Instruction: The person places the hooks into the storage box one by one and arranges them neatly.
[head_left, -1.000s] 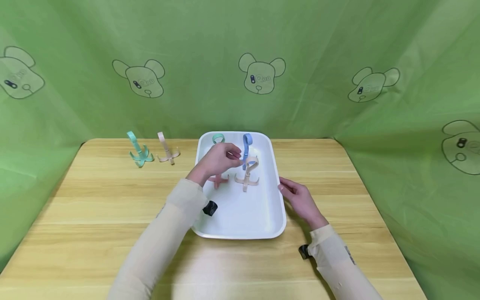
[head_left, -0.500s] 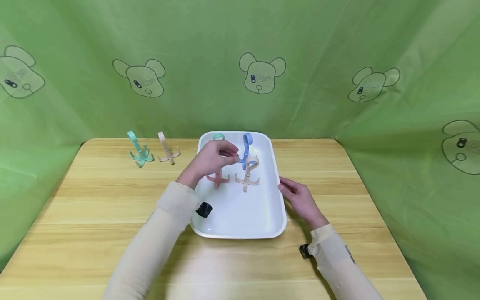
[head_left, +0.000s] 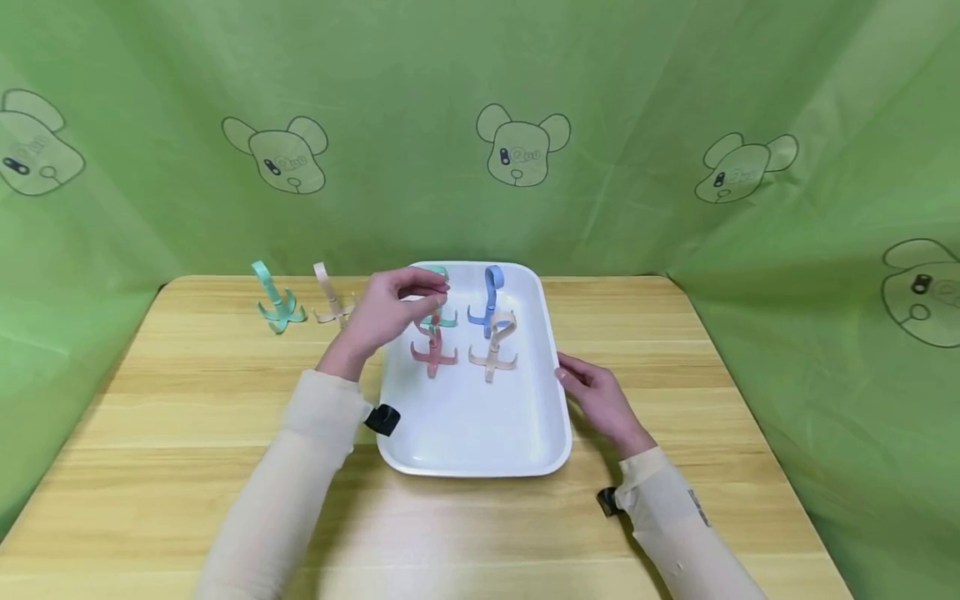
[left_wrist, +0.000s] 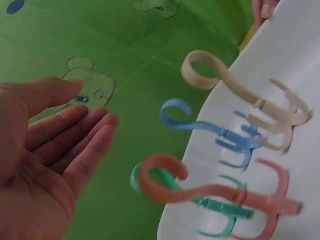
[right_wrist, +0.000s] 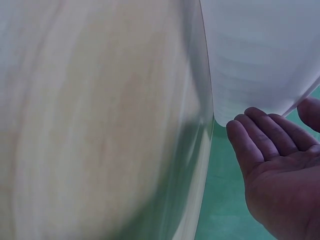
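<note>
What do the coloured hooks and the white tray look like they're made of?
The hooks, such as the pink hook and blue hook, look like matte moulded plastic: thin, uniformly pastel. The white tray seems smooth plastic or melamine, with a rounded rim and faint sheen.

green hook (head_left: pixel 441 310) half behind left hand (head_left: pixel 390 310); wrist views blurred

Wooden table (head_left: pixel 187 417) with white tray (head_left: pixel 480 433), two hooks (head_left: pixel 279 302).

Four hooks (head_left: pixel 433 354) in tray (head_left: pixel 480 433), two hooks (head_left: pixel 300 300) on table (head_left: pixel 187 400) left
</note>
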